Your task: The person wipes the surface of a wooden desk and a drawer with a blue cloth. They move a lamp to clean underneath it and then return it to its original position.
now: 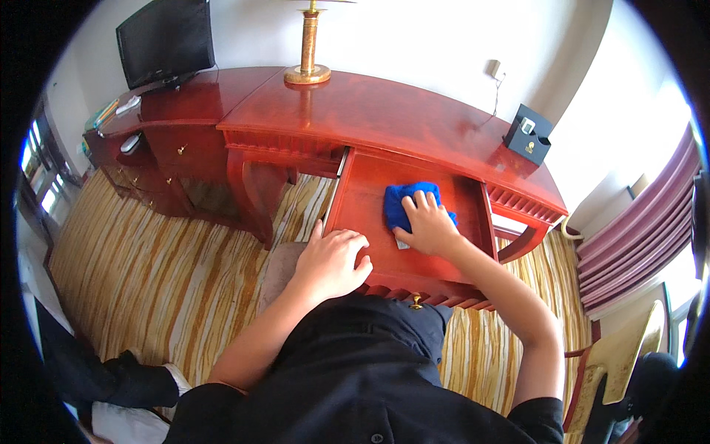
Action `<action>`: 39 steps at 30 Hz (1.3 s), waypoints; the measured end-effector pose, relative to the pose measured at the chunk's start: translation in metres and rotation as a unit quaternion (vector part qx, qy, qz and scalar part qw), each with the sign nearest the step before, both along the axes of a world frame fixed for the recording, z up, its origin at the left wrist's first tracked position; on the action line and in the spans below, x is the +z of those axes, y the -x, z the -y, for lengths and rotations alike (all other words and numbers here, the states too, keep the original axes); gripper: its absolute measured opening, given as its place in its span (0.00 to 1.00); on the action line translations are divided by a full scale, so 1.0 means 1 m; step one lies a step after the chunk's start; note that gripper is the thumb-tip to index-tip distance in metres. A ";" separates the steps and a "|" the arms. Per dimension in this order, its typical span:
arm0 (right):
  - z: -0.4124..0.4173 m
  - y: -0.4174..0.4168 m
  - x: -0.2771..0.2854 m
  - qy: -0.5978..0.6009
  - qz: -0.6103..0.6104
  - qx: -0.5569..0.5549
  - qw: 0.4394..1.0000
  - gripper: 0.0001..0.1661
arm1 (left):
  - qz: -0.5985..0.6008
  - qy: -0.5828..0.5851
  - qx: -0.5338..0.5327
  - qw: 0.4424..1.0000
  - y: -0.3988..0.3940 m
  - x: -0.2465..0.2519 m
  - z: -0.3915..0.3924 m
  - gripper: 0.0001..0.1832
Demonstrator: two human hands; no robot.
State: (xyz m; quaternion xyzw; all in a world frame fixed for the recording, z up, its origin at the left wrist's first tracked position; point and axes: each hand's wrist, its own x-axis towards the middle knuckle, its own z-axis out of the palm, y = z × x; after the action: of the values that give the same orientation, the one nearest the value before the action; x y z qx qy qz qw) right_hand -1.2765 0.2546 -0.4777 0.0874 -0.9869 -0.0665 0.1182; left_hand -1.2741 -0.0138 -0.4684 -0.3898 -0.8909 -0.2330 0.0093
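Note:
Before me a red-brown wooden desk (pixel 377 116) has its drawer (pixel 363 188) pulled out towards my body. My right hand (pixel 430 225) presses a bunched blue cloth (pixel 395 208) on the drawer's bottom, fingers spread over it. A small whitish piece, perhaps the cloth's tag, shows under its lower edge. My left hand (pixel 333 261) is at the drawer's left front corner, fingers apart and slightly bent, holding nothing; whether it touches the edge I cannot tell. A brass knob (pixel 416 301) is on the drawer front, close to my black clothing.
A brass-coloured lamp (pixel 308 50) and a black organiser box (pixel 528 136) stand on the desk. At left are a television (pixel 166 44) and a cabinet (pixel 186 150). A padded seat (pixel 280 272) is partly under my left arm. A chair (pixel 615 361) stands at lower right.

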 end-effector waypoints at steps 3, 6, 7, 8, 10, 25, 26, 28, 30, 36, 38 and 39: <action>0.014 -0.008 0.006 -0.028 -0.014 0.059 0.998 0.30 | -0.007 -0.022 0.003 1.000 0.001 -0.002 -0.001 0.18; 0.029 0.006 0.005 0.005 -0.030 -0.004 1.000 0.29 | -0.033 -0.039 -0.015 0.999 0.003 -0.009 -0.001 0.19; 0.033 0.016 0.007 0.029 -0.042 -0.020 0.998 0.29 | -0.031 -0.035 -0.017 0.999 0.004 -0.010 0.000 0.19; 0.037 0.028 0.009 0.054 -0.055 -0.035 0.996 0.28 | -0.033 -0.031 -0.018 0.999 0.004 -0.010 -0.001 0.19; 0.046 0.052 0.013 0.105 -0.083 -0.065 0.989 0.28 | -0.041 -0.035 -0.020 0.998 0.003 -0.012 0.000 0.20; 0.063 0.129 0.003 0.226 -0.098 0.021 0.969 0.33 | -0.046 -0.050 -0.026 0.997 0.006 -0.011 -0.001 0.18; 0.061 0.128 0.001 0.224 -0.101 0.034 0.969 0.33 | -0.046 -0.063 -0.026 0.997 0.007 -0.013 -0.002 0.18; 0.058 0.124 0.001 0.222 -0.076 0.043 0.971 0.32 | -0.065 -0.142 -0.025 0.987 0.005 -0.013 -0.003 0.10; 0.057 0.119 0.003 0.221 -0.052 0.055 0.972 0.31 | -0.068 -0.212 -0.022 0.975 0.004 -0.011 -0.003 0.06; 0.084 0.071 0.004 0.221 -0.053 0.127 0.965 0.28 | 0.053 -0.552 -0.042 0.831 0.005 -0.002 0.016 0.08; 0.096 0.051 0.013 0.210 -0.025 0.135 0.968 0.29 | 0.062 -0.545 -0.010 0.836 0.008 0.009 0.023 0.07; 0.100 0.039 0.020 0.214 0.004 0.145 0.966 0.29 | 0.074 -0.568 0.000 0.820 0.010 0.009 0.024 0.07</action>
State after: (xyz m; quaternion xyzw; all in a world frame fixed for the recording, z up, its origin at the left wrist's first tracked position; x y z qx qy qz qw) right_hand -1.3159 0.1550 -0.4581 0.2028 -0.9552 0.1648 0.1391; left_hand -1.2839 -0.0376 -0.4590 -0.2970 -0.5984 -0.7259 0.1636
